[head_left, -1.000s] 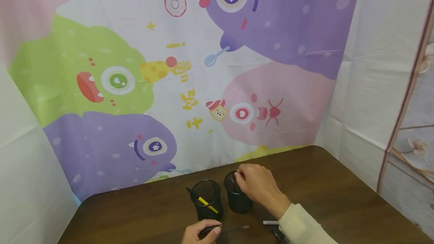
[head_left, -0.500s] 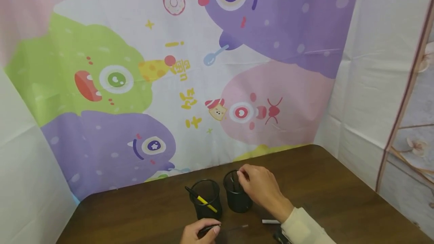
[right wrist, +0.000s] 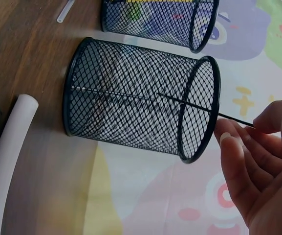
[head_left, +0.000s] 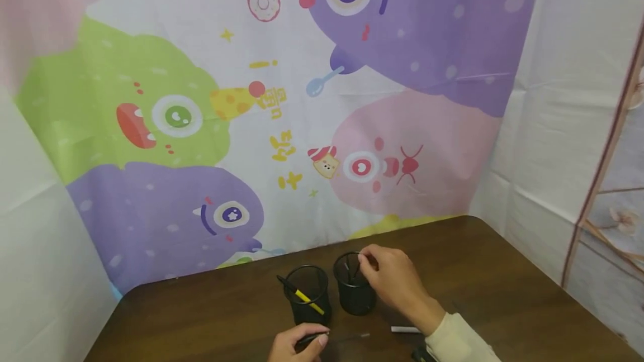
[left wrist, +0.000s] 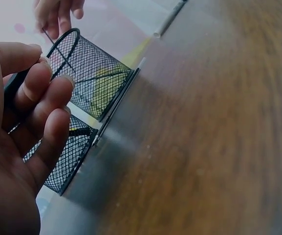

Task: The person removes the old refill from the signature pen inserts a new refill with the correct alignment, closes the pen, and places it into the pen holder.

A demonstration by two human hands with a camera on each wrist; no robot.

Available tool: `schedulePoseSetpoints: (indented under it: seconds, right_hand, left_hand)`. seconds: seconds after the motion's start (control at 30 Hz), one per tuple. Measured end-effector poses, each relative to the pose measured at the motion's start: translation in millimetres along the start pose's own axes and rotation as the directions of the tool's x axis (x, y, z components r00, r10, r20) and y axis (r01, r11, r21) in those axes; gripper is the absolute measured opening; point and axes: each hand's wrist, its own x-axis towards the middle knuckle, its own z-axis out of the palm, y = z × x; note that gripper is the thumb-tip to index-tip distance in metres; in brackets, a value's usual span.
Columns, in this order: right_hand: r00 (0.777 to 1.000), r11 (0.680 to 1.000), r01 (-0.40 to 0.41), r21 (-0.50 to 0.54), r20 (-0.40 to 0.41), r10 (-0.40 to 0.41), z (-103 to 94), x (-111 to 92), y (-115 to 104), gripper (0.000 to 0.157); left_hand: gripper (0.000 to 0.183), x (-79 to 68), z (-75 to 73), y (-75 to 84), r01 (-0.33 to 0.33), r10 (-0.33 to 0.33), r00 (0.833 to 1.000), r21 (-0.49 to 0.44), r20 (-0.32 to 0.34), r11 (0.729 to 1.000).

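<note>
In the head view, my right hand (head_left: 394, 278) pinches the upper end of a thin black pen refill (right wrist: 235, 119) at the rim of the right black mesh pen holder (head_left: 356, 295). Most of the refill slants down inside the holder, seen through the mesh in the right wrist view. Near the front edge of view, my left hand (head_left: 298, 344) holds a black pen (left wrist: 14, 87) between thumb and fingers, which hide much of it. To the left stands a second mesh pen holder (head_left: 311, 312), with a yellow and black pen (head_left: 304, 298) leaning in it.
A thin dark refill with a clear end (left wrist: 119, 103) lies on the brown table (head_left: 201, 312) before the holders. Beside the right forearm lies a white tube-like piece (head_left: 404, 329), with a dark object (head_left: 421, 354) below it. A cartoon-printed cloth (head_left: 292, 228) hangs behind.
My right hand has moved slightly right, still pinching the refill at the right holder's rim. The left hand stays nearly in place with the black pen.
</note>
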Motion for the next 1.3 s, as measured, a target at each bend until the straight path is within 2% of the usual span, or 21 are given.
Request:
schedulePoseSetpoints:
  seconds: [0.3,0.57,0.73,0.93,1.17,1.3]
  right_hand:
    - [0.999,0.997,0.028,0.073,-0.041,-0.026,-5.5,-7,11,0.008]
    - [0.992,0.99,0.097,0.106,-0.093,-0.087,-8.4,-8,8,0.01]
    - [0.985,0.974,0.126,0.188,-0.144,-0.099,-9.9,-10,9,0.012]
    - [0.977,0.961,0.141,0.239,-0.189,-0.096,-13.9,-14,14,0.016]
    - [0.975,0.952,0.129,0.278,-0.209,-0.071,-15.1,-19,17,0.021]
    - [0.975,0.953,0.12,0.277,-0.215,-0.06,-15.3,-21,18,0.019]
  left_hand:
    - [0.029,1.2,-2.1,-0.6,0.003,-0.003,1.0,-0.027,0.016,1.0]
    - [0.027,1.1,-3.4,-0.5,-0.001,0.001,1.0,-0.012,0.014,1.0]
    - [0.028,1.5,-2.1,-1.1,-0.007,0.007,1.0,-0.016,0.016,1.0]
    - [0.029,1.6,-0.5,-0.8,-0.022,0.022,1.0,-0.022,0.012,1.0]
    - [0.028,1.1,0.1,0.6,0.008,-0.008,1.0,-0.006,0.009,1.0]
    - [0.029,0.8,0.0,0.4,-0.015,0.015,1.0,-0.007,0.013,1.0]
